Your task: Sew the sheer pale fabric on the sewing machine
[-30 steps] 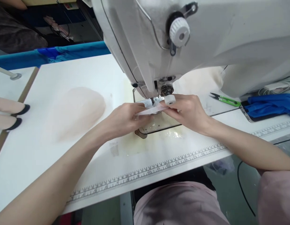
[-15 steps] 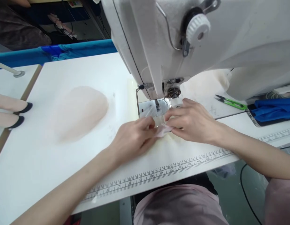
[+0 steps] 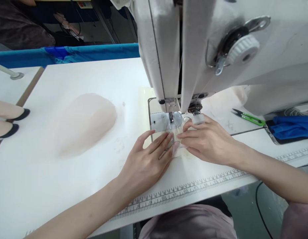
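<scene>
Head view: a left hand (image 3: 146,162) lies flat, fingers spread, and a right hand (image 3: 208,141) pinches narrow on a small pale pink fabric scrap (image 3: 178,150) between their fingertips, just before the white sewing machine's (image 3: 218,49) needle. Thin and limp, it likely handles best by its edges.

A ruler strip (image 3: 193,189) printed along the near edge of the table (image 3: 69,79) carries black tick marks and numerals. Running left to right, figures such as 10, 12, 14, 15 and 16 can be made out, the rest being too small or blurred to read. The far label (image 3: 81,4) at the top edge is illegible.
</scene>
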